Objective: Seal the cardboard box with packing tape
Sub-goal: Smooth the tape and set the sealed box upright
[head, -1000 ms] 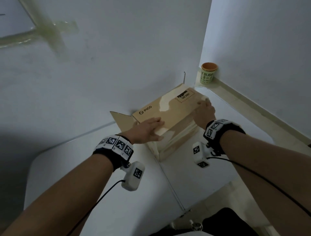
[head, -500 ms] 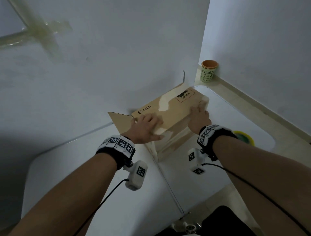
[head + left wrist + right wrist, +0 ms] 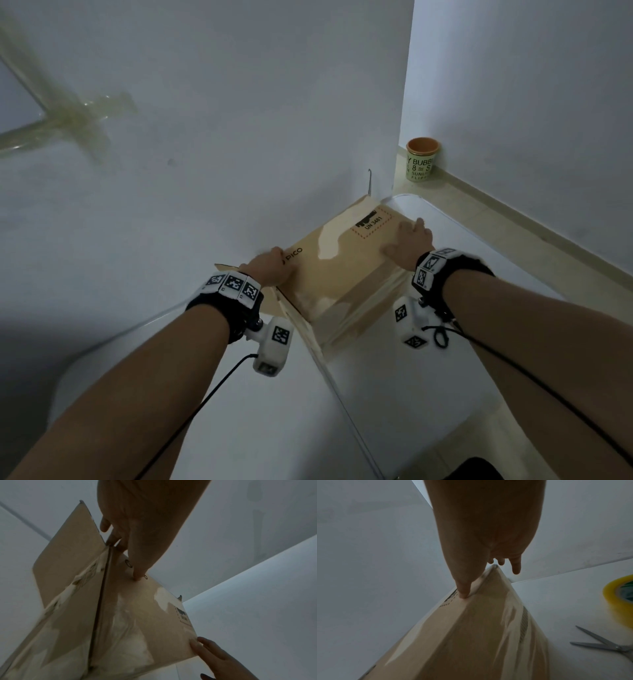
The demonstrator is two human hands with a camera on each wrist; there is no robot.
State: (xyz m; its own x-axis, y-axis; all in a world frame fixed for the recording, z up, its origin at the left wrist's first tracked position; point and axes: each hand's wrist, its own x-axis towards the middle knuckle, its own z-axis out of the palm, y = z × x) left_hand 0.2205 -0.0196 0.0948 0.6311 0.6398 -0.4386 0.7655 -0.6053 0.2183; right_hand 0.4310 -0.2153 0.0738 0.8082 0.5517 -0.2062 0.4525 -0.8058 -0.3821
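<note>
Box (image 3: pixel 342 263): brown cardboard, standing on the white counter (image 3: pixel 394 394) against the wall; top flap folded down flat, printed "PICO" and "UN 3481"; a side flap (image 3: pixel 68 555) at the left end stands open; old tape residue shows on the near face.
Left hand (image 3: pixel 270 267): resting on the left end of the top flap, near the printed logo; fingers (image 3: pixel 118 536) extended and slightly apart, their tips at the corner where the open side flap meets the top; thumb pressed onto the flap surface; nothing gripped.
Right hand (image 3: pixel 407 243): laid on the right end of the top flap, beside the dotted label; thumb tip on the top edge, fingers (image 3: pixel 516 566) straight and spread, reaching past the far corner; nothing gripped.
Tape roll (image 3: pixel 619 597): clear tape with a yellowish tint, lying on the counter to the right of the box, apart from it.
Scissors (image 3: pixel 600 642): metal, lying on the counter near the tape roll.
Cup (image 3: pixel 422 159): green with an orange inside, on the ledge in the corner beyond the box.
</note>
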